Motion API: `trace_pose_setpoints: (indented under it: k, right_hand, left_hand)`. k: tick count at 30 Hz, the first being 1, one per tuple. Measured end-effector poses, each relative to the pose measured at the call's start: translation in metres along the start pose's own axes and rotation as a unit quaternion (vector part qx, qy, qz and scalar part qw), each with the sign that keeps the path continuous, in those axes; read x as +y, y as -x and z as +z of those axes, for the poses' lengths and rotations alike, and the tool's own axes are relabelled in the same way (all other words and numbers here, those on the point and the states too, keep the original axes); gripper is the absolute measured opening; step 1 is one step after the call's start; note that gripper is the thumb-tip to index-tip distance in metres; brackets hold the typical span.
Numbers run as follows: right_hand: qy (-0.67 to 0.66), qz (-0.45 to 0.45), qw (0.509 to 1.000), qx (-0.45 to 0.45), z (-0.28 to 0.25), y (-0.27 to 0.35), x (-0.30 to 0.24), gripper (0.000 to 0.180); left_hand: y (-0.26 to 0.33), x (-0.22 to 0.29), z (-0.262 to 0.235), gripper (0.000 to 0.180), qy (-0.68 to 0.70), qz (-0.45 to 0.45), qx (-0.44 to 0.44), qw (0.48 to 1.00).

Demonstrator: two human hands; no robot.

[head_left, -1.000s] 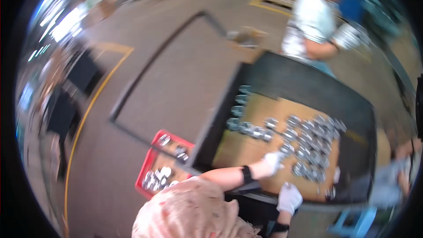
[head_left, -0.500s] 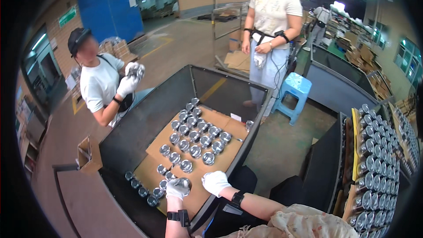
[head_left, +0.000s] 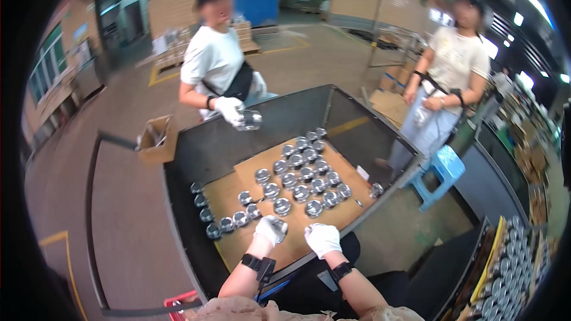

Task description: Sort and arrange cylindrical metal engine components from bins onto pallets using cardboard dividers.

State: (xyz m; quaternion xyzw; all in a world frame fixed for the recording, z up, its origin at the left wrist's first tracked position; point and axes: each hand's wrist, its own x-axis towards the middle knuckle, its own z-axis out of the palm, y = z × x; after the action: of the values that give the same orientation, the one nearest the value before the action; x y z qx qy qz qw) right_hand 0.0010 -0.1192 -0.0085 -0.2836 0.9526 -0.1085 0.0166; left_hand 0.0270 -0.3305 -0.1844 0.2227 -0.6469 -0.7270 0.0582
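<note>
My left hand (head_left: 272, 229), in a white glove, is curled low over the cardboard inside a black bin. It is at the near end of a slanting row of shiny metal pistons (head_left: 240, 219). Its palm side is hidden, so what it holds is unclear. My right hand (head_left: 323, 239), also gloved, is to its right near the bin's front wall, fingers bent inward and tips hidden. Beyond both hands stands a larger group of pistons (head_left: 301, 192) on the cardboard sheet (head_left: 250, 172). More pistons (head_left: 201, 200) line the bin's left side.
A co-worker's gloved hand (head_left: 230, 112) holds a piston (head_left: 250, 120) over the bin's far-left wall (head_left: 202, 142). Another person (head_left: 455, 59) stands beyond the right corner, near a blue stool (head_left: 437, 173). A small carton (head_left: 158, 139) hangs outside left; stacked pistons (head_left: 508, 270) fill the lower right.
My view has swung left, so the bin appears farther right. The co-worker has lowered a piston from chest height to over the bin wall. My hands stay close to the same pistons.
</note>
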Motion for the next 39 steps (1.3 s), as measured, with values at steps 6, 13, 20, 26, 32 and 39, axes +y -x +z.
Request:
trace_pose_setpoints:
  k: [6,13,20,26,32,39]
  right_hand:
    - [0.013,0.006,1.0,0.008,0.012,-0.002,0.011,0.033]
    - [0.024,0.003,1.0,0.004,0.01,-0.003,0.01,0.033]
    - [0.021,0.011,1.0,-0.003,0.005,-0.003,0.007,0.033]
    - [0.024,0.011,1.0,-0.003,0.005,-0.003,0.009,0.033]
    - [0.024,0.0,1.0,-0.001,0.007,-0.002,0.006,0.033]
    - [0.015,0.008,1.0,0.015,0.003,0.002,0.022,0.034]
  left_hand:
    - [0.02,0.062,0.035,0.015,0.515,-0.269,0.142,0.801]
    - [0.025,0.071,0.038,0.016,0.498,-0.262,0.157,0.811]
    - [0.024,0.071,0.039,0.016,0.497,-0.277,0.16,0.807]
    - [0.024,0.073,0.041,0.013,0.505,-0.276,0.149,0.804]
    - [0.029,0.079,0.038,0.015,0.498,-0.281,0.155,0.805]
    - [0.012,0.059,0.053,0.017,0.518,-0.273,0.079,0.807]
